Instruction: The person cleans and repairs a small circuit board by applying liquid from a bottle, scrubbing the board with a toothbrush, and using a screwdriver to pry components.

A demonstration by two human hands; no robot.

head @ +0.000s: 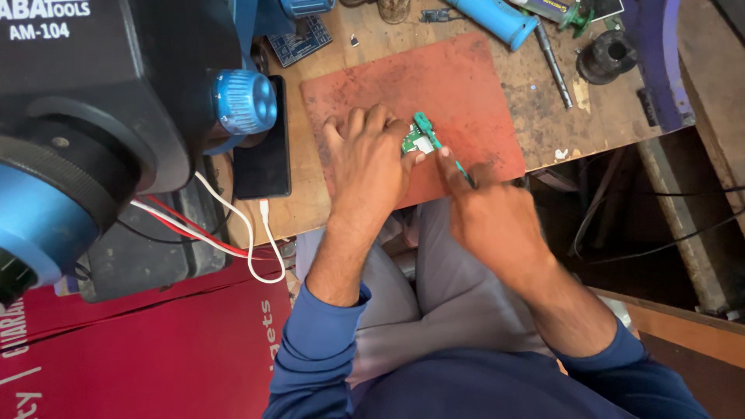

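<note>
Green and small, the printed circuit board [414, 142] lies on the worn red rubber mat [450, 85] near the front edge of the scratched wooden worktop [543, 124]. The left hand [371, 163] lies flat on the mat with its fingers spread, the fingertips pressing on the board's left side to pin it down. The right hand [489, 221] is closed around a thin green-handled tool [438, 143], index finger stretched along the shaft, and the tool's head rests on or just over the board; which of the two cannot be told. Left of the mat lies a black smartphone [264, 155] with a white cable [260, 233] trailing off the worktop's edge, and beside it looms a large black and blue machine with a ribbed blue knob [245, 102]. Beyond the mat sit a second, dark blue circuit board [303, 40], a blue-handled tool [497, 19], a metal rod [552, 66] and a black spool [609, 56]. The board looks lightly held, so a hard push from the tool could make it skid out from under the fingertips, or the tip could slip and scratch the small parts or jab the holding fingers.
</note>
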